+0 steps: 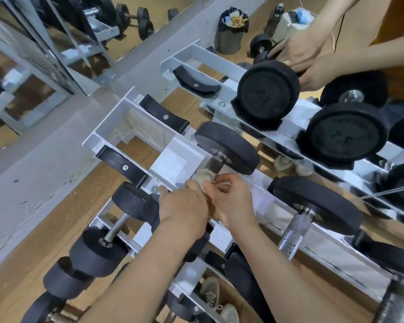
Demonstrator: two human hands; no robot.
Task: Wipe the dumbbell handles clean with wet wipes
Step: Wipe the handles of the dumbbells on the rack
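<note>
Item: crumpled off-white wet wipe (pixel 202 176), soft and limp, which I pinch with left hand (pixel 183 206) and right hand (pixel 231 201) fingers closed around the heavy black dumbbell's knurled steel handle (pixel 216 163)

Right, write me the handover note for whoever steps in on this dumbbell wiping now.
Left hand: closed over the handle of the middle-tier dumbbell, beside the wipe.
Right hand: pinching the crumpled wet wipe against that handle.
Wipe sits partway along the handle; the dark stretch near the far weight plate is not yet covered.
Left to do, as far as visible: the knurled handle to the right and the thin-handled dumbbell to the left.
A second person's hands are on the top tier of the rack.
</note>
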